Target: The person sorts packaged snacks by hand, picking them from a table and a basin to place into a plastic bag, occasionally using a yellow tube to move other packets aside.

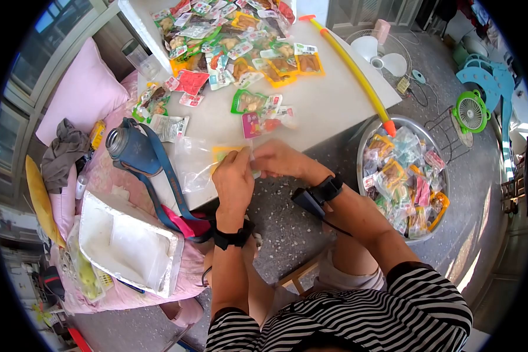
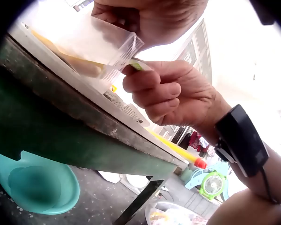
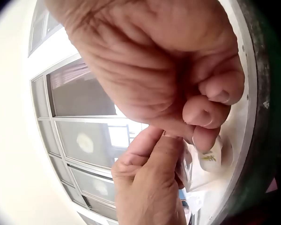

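Note:
Over the table's front edge, my left hand (image 1: 233, 177) grips the mouth of a clear plastic bag (image 1: 192, 170), which lies on the tabletop. A yellow-edged packet (image 1: 219, 154) shows through the bag. My right hand (image 1: 283, 159) is close beside the left, fingers curled. In the left wrist view, it pinches a small packet with a green patch (image 2: 137, 66) right at the bag's opening; most of this packet is hidden by the fingers. Just beyond the hands lie a green-edged snack packet (image 1: 249, 102) and a purple-and-red one (image 1: 270, 122).
A heap of snack packets (image 1: 229, 44) covers the far table (image 1: 334, 97), with a yellow tube (image 1: 355, 67) to its right. A steel basin (image 1: 362, 176) full of packets stands at right. Left are a blue bottle (image 1: 136, 149) with a strap and a foam box (image 1: 91, 229).

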### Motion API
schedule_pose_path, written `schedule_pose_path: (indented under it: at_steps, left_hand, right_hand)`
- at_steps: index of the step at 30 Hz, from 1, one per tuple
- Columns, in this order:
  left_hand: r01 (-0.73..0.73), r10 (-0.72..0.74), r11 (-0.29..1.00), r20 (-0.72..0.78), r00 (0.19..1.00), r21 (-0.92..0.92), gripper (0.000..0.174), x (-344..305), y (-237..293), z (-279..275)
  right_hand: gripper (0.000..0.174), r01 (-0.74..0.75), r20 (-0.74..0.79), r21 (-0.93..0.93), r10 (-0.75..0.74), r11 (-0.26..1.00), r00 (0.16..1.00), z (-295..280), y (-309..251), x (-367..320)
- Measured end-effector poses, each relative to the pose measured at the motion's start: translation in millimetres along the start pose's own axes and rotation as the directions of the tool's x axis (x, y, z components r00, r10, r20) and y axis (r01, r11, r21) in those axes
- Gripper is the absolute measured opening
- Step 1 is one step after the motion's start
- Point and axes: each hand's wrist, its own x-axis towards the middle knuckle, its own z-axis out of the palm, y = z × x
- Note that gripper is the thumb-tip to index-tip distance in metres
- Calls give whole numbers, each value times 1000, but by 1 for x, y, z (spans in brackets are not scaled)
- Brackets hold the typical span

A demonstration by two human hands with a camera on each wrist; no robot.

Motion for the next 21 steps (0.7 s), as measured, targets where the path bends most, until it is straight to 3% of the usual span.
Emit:
schedule_pose_path:
  at_steps: [2, 4, 5, 8, 11, 14, 17, 21]
  left_hand:
    - [-18, 19, 997, 11, 1000, -69, 25, 1, 0, -1]
    - [27, -25, 995, 22, 999, -95, 26, 0, -4, -2]
    - [45, -45, 998, -15, 999, -34, 26, 0, -5, -2]
    - [98, -90, 987, -69, 994, 127, 27, 2, -8, -5]
    - [153, -159, 970, 15, 987, 189, 26, 0, -9, -3]
    - [161, -163, 959, -11, 987, 231, 25, 1, -7, -4]
    - [150, -146, 973, -34, 989, 177, 24, 2, -4, -11]
    - [71, -71, 997, -7, 997, -5, 25, 2, -2, -10]
  right_hand:
    - [23, 64, -25, 17, -63, 998, 998, 0, 10, 7]
    - [23, 88, -221, -36, -94, 995, 971, -1, 16, 10]
    - [23, 96, -314, -65, -112, 993, 943, -1, 16, 10]
    - [18, 91, -338, -22, -93, 996, 937, 1, 12, 6]
    - [10, -2, -312, 188, 62, 982, 948, 8, 15, 4]
    - [15, 106, -169, 385, -43, 917, 985, 9, 4, -2]
    - [22, 78, -53, 475, -60, 877, 997, 3, -5, -2]
    - [20, 35, -35, 504, -21, 863, 999, 4, 14, 11]
